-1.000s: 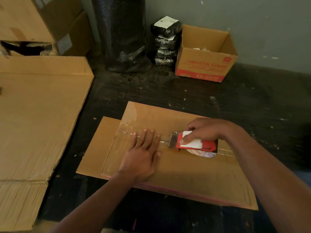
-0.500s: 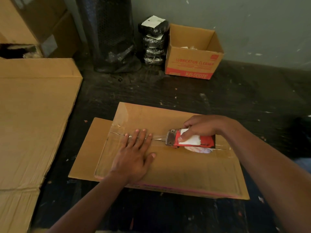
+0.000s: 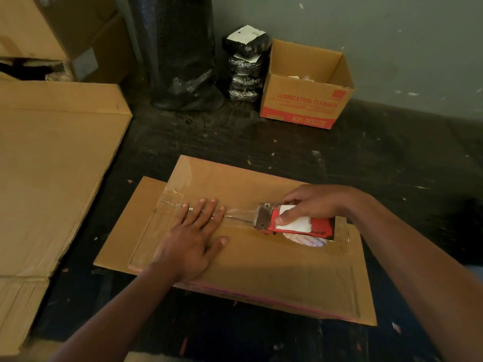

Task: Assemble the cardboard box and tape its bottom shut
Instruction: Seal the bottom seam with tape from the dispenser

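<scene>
A brown cardboard box (image 3: 264,262) lies on the dark floor with its flaps closed along a centre seam. Clear tape (image 3: 172,198) covers the left part of the seam. My left hand (image 3: 194,237) lies flat, fingers spread, pressing on the box over the seam. My right hand (image 3: 311,205) grips a red tape dispenser (image 3: 292,223) resting on the seam at the right; a strip of tape stretches from its metal blade toward my left fingers. The tape roll (image 3: 305,240) shows under the dispenser.
A large flattened cardboard sheet (image 3: 49,168) lies at the left. At the back stand a black wrapped roll (image 3: 177,53), a stack of black bundles (image 3: 245,64) and an open printed carton (image 3: 305,87) against the wall. More cartons (image 3: 52,30) are at the top left.
My right hand with the dispenser has shifted slightly right along the seam, leaving a longer strip of tape. My left hand stays pressed flat on the box.
</scene>
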Available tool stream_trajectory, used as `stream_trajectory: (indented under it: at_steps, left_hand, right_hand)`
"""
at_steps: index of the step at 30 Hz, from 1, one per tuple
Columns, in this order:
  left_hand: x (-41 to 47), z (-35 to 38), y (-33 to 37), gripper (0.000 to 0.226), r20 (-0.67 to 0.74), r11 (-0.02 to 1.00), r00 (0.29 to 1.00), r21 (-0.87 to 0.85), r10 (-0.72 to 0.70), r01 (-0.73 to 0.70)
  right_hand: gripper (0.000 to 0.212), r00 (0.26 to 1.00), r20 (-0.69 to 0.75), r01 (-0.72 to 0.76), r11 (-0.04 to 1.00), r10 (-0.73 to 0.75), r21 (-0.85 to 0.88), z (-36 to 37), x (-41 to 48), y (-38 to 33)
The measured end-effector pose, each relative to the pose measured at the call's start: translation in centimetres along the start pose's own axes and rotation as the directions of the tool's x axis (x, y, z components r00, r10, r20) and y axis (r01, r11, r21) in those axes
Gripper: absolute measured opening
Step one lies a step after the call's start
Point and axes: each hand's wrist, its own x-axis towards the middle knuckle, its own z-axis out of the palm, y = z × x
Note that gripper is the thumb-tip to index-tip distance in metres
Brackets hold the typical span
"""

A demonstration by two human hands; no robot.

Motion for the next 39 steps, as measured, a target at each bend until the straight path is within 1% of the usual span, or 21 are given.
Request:
stream_trajectory:
  at_steps: [2,5,9,15,24,29,32,36,39]
  left_hand:
    - [0.0,0.0,0.1,0.071,0.017,1.0,1.0,0.009,-0.01,0.01]
    - [0.0,-0.4,0.3,0.071,0.018,1.0,1.0,0.024,-0.019,0.019]
    - [-0.1,-0.5,0.4,0.071,0.046,0.999,0.998,0.034,-0.032,0.03]
    - [-0.1,-0.6,0.3,0.071,0.033,1.0,0.999,-0.01,-0.016,0.016]
    - [0.0,-0.3,0.2,0.071,0.028,1.0,1.0,0.019,-0.008,0.008]
    - [0.0,-0.3,0.2,0.071,0.02,1.0,1.0,0.011,-0.01,0.01]
    - [0.0,-0.3,0.3,0.072,0.022,1.0,1.0,0.008,-0.021,0.021]
    - [0.1,-0.3,0.3,0.071,0.028,0.999,0.999,0.015,-0.035,0.035]
    - [0.1,-0.3,0.4,0.069,0.015,0.999,0.999,-0.013,-0.031,0.032]
  right_hand:
    - [0.048,1.0,0.017,0.01,1.0,-0.01,0.0,0.0,0.2,0.4]
    - [0.049,1.0,0.013,0.029,0.997,-0.029,-0.073,-0.1,0.6,0.7]
    - [0.058,1.0,0.0,0.022,0.994,-0.022,-0.104,0.0,0.8,0.9]
    - [0.047,1.0,-0.015,-0.002,0.998,0.001,-0.06,0.6,1.0,0.5]
    - [0.05,0.998,-0.058,-0.04,0.999,0.04,0.001,0.3,0.0,0.4]
    - [0.047,0.997,-0.071,-0.02,1.0,0.02,-0.001,0.1,-0.3,1.0]
    - [0.041,0.996,-0.087,-0.024,0.997,0.017,-0.074,-1.0,-1.4,2.7]
    - [0.041,0.997,-0.065,-0.049,0.998,0.048,-0.027,-1.8,-2.5,5.7]
    - [0.042,0.997,-0.059,-0.046,0.999,0.045,-0.013,-1.5,-2.5,6.3]
